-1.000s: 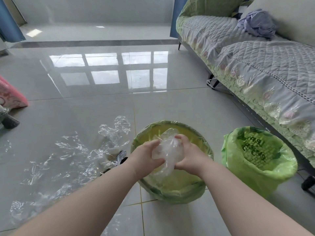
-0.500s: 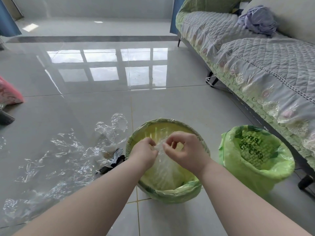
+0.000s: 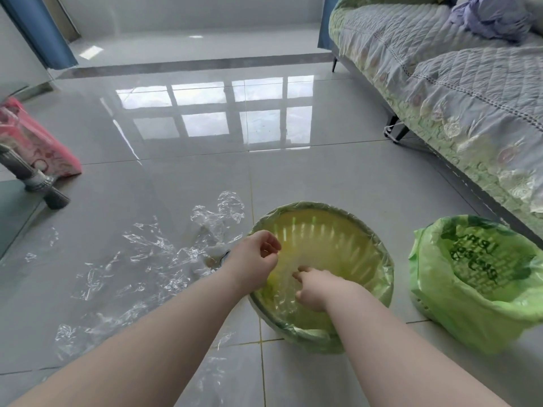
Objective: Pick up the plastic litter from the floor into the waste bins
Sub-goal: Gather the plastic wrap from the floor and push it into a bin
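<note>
We see the left hand (image 3: pixel 255 261) at the near-left rim of the yellow-green waste bin (image 3: pixel 382 261). Its grip is loosely curled, thumb and fingertips apart, and we see nothing between them. The right hand (image 3: pixel 313 289) is lower, down inside the bin, resting on a wad of clear plastic film (image 3: pixel 283 292) that lies against the near wall. Its fingers point down into the film. Whether that grip closes on the film or only presses it, we cannot tell. The bin stands on the grey tiled floor (image 3: pixel 323 171), lined with a thin green bag folded over its rim.

More clear plastic litter (image 3: pixel 164 255) is spread on the floor just to the left of the bin, crumpled and glinting, and reaches under the left forearm. A small dark scrap (image 3: pixel 225 255) shows beside the left wrist, too small for us to identify.

Near the bin's right side stands a second bin (image 3: pixel 440 306), wrapped in a green bag with dark print inside. Behind it runs a sofa (image 3: pixel 458 92) under a quilted cover, with a purple cloth (image 3: pixel 493 20) bundled on it. Far left we see a pink bag (image 3: pixel 38 148) on the floor, with a dark furniture leg (image 3: pixel 44 186) in front of it.
</note>
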